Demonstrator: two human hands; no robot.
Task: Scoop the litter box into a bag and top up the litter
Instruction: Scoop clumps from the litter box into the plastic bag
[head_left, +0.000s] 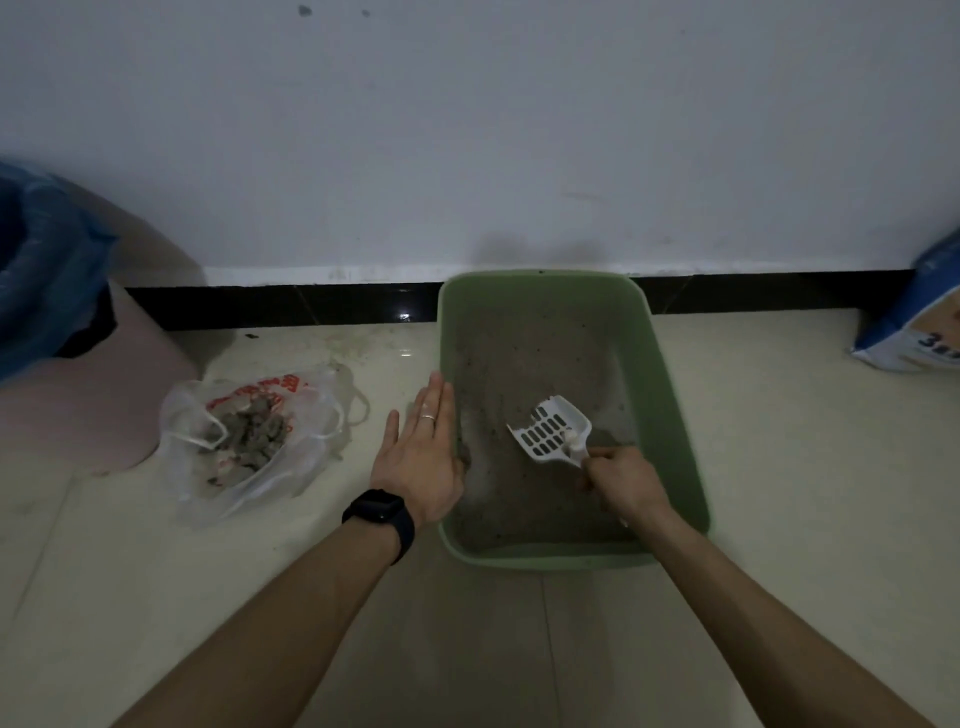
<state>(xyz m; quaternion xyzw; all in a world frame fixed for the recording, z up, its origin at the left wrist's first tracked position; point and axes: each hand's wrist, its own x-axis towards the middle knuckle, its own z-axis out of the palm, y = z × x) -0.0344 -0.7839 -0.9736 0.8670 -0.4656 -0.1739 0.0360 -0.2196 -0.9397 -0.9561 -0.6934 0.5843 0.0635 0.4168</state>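
head view. my right hand was curled round the handle of the white scoop, fingers closed firmly on it. it held the scoop inside the green litter box, toward the box's near right part. the slotted blade was tilted up over the litter, apparently so that loose grains could drop back through the slots. i could not tell whether anything lay on the blade.

my left hand was flat, fingers straight and together, thumb spread, gripping nothing. it lay along the box's left rim, most likely to keep the box from sliding under the scoop. a dark watch sat on that wrist.

just left of the box, apart from it, the plastic bag lay on the floor with its mouth open upward and grey clumps inside. i judged it was set there to be a short swing from the scoop. farther left of the box stood a pink bin with a blue liner.

well to the right of the box, a blue-and-white litter sack stood untouched, presumably kept for the top-up. the litter in the box looked shallow, so i judged the scooping far along and the topping up not yet begun.
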